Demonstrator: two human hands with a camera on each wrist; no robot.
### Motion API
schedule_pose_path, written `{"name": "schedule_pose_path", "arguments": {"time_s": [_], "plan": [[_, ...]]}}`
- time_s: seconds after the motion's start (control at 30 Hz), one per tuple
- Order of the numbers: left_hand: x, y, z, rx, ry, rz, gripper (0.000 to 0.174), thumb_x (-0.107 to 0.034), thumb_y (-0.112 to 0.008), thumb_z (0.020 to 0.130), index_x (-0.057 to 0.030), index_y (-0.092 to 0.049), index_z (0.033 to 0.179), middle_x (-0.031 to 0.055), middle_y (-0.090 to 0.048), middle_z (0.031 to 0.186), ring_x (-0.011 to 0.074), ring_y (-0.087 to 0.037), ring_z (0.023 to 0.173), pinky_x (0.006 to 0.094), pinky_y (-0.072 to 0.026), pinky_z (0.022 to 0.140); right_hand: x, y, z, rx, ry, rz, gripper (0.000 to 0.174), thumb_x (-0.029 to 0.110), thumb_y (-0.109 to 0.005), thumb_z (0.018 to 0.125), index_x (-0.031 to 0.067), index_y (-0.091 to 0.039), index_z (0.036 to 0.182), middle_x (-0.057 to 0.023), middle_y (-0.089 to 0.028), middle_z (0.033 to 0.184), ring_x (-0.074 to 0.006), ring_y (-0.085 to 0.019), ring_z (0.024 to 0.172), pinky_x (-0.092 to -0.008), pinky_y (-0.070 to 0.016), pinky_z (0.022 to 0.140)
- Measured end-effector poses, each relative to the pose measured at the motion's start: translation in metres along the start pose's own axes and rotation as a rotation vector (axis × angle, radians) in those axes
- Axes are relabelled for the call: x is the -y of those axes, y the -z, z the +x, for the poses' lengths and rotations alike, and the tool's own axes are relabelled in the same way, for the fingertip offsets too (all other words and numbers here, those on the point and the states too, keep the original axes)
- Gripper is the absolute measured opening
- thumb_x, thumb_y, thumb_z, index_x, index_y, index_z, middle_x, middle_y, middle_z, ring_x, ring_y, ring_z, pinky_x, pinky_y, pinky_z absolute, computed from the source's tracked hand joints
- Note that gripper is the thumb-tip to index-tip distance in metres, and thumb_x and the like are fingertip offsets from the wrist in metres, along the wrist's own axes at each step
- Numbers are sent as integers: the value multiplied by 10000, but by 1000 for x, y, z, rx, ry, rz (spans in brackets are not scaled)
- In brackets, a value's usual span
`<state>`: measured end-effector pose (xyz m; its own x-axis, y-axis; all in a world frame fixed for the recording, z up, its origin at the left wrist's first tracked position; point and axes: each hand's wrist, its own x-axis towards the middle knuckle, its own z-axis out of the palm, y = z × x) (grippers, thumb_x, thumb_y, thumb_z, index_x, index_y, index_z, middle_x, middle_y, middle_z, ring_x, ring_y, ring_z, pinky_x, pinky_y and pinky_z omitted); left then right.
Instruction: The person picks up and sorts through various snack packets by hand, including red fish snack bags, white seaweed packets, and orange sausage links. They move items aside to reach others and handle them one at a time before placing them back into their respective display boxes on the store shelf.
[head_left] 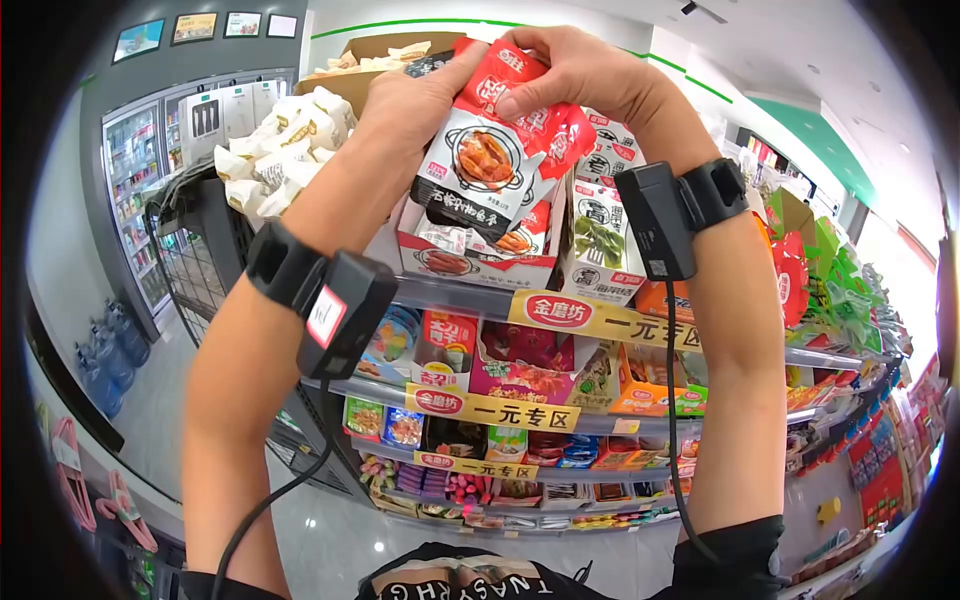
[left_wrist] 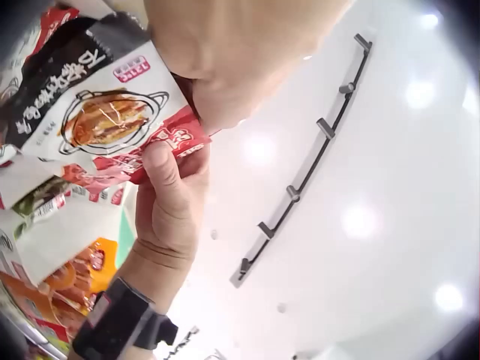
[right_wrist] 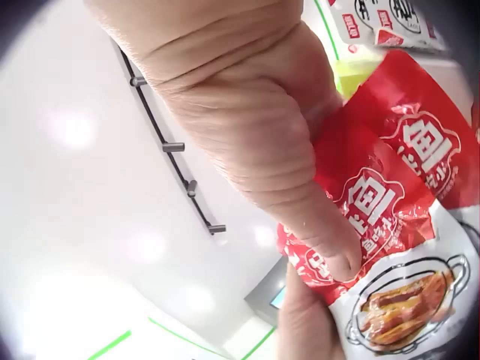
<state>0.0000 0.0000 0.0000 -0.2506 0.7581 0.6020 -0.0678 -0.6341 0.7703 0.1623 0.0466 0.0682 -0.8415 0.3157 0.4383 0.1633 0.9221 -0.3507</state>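
Observation:
Both hands hold a small stack of red, white and black snack packets (head_left: pixel 487 160) up above the top shelf. The front packet carries a picture of brown food in a pot. My right hand (head_left: pixel 585 72) pinches the red end, its thumb flat on the front packet (right_wrist: pixel 397 300). At the other side, my left hand (head_left: pixel 408 105) grips the stack's edge with its thumb along it; its other fingers are mostly hidden. A second red packet (right_wrist: pixel 442 150) shows behind the front one. Below stands an open display box (head_left: pixel 480 262) of similar packets.
A white box with a green seaweed picture (head_left: pixel 600 235) stands right of the display box. Lower shelves hold several snack boxes behind yellow price strips (head_left: pixel 490 408). White wrapped packs (head_left: pixel 290 145) are heaped at the left, near a fridge (head_left: pixel 135 190).

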Motion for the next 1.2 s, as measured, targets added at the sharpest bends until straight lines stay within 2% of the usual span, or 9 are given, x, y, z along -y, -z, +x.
{"name": "schedule_pose_path", "arguments": {"time_s": [0.17,0.23,0.27,0.43,0.53,0.63,0.83,1.03,1.2], "plan": [[-15,1,-51,340,149,-437,459,-367,-622,758,9,-531,1006,120,-609,881,165,-619,703,303,-522,583,19,-7,-6,-26,-33,37,465,153,-785,581,2,-547,952,-81,-622,840,-103,-601,753,-232,-502,664],[-7,10,-76,330,200,-87,384,-266,-656,731,-8,-543,993,92,-616,843,135,-607,710,263,-503,589,29,-19,-15,15,-66,74,485,137,-781,570,0,-543,971,-65,-617,828,-110,-585,746,-243,-483,700],[3,12,-92,327,51,-72,367,-212,-670,715,-6,-540,990,80,-621,822,130,-607,716,250,-498,600,34,-27,-20,43,-60,20,493,133,-777,571,-1,-539,982,-62,-614,831,-111,-580,752,-245,-476,713],[31,14,-160,149,162,-348,370,-59,-611,739,17,-475,1075,93,-597,949,152,-598,825,291,-490,729,36,-77,-51,9,76,5,612,142,-748,614,65,-474,1155,-72,-540,1003,-105,-509,874,-253,-444,769],[61,17,-194,21,174,-417,380,-44,-603,741,24,-467,1090,101,-586,984,159,-588,852,290,-479,759,43,-106,-80,-221,93,5,635,165,-683,704,56,-375,1248,-106,-468,1100,-134,-475,929,-256,-430,782],[85,27,-220,-125,157,-427,341,-33,-614,737,27,-497,1052,86,-591,979,146,-583,844,272,-472,747,34,-136,-108,-526,-24,260,613,232,-650,751,-4,-351,1231,-111,-510,953,-153,-507,859,-276,-453,723],[106,38,-234,-127,141,-316,350,-57,-648,731,24,-504,1039,80,-597,956,129,-579,832,267,-469,741,2,-187,-154,-238,-403,596,274,131,-542,842,-12,-460,1061,-35,-542,825,-66,-514,670,-208,-434,591],[117,29,-243,-28,290,-272,342,-32,-640,726,2,-505,1038,65,-599,951,121,-577,838,260,-465,738,-2,-194,-155,-414,-368,671,112,50,-521,836,-4,-499,931,-10,-577,722,-32,-517,618,-172,-390,501],[108,22,-245,-38,384,-525,377,-26,-645,708,-17,-498,1056,69,-587,967,137,-573,870,279,-473,758,-7,-232,-150,-538,-215,690,104,-7,-501,824,-2,-499,928,-42,-587,815,-51,-543,697,-193,-445,589]]}}
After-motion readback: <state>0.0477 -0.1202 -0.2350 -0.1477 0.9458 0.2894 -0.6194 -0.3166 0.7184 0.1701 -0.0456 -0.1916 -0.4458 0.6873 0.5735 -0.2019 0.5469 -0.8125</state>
